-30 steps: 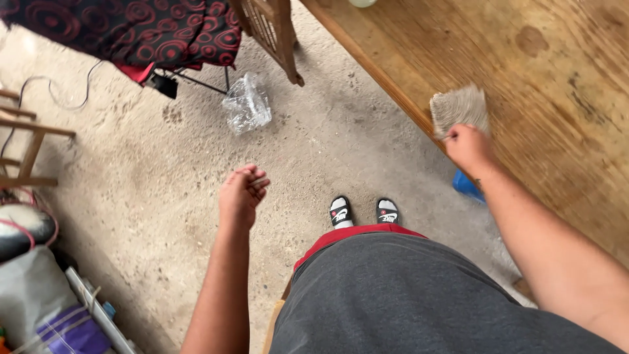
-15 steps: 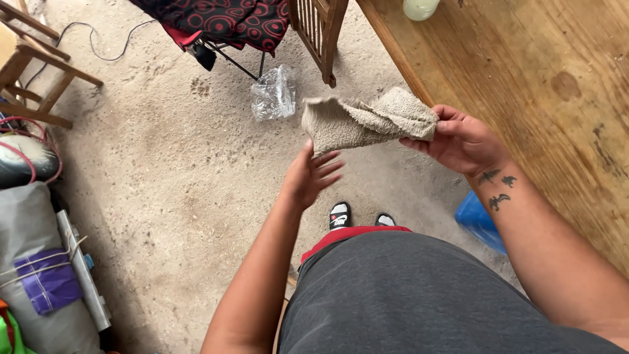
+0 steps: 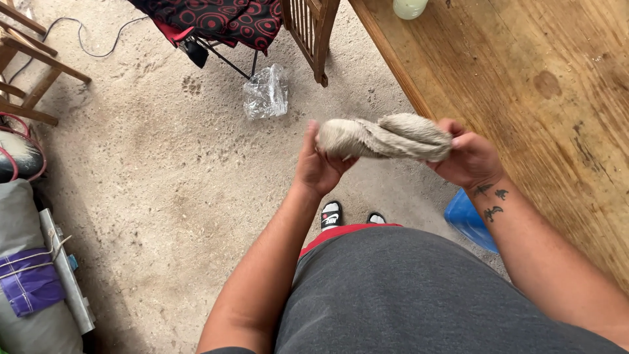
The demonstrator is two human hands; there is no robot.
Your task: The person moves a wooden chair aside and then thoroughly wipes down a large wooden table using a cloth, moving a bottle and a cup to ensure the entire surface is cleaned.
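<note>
Left hand [image 3: 316, 167] and right hand [image 3: 466, 156] clench opposite ends of twisted grey cloth [image 3: 383, 137], beside bench [image 3: 524, 78]. Risk: grip slips, cloth drops on dusty floor [image 3: 164, 170].

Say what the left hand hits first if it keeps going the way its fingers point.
The cloth: the left hand already grips its end, fingers pointing up-frame. Past it lies only bare floor, then probably the chair leg; depth unclear.

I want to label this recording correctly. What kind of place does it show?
Probably a rough workshop or shed at a home. The floor is bare, dusty concrete, a large worn wooden table stands at the right, and bundled gear lies along the left edge. Both hands hold a twisted grey cloth.
</note>
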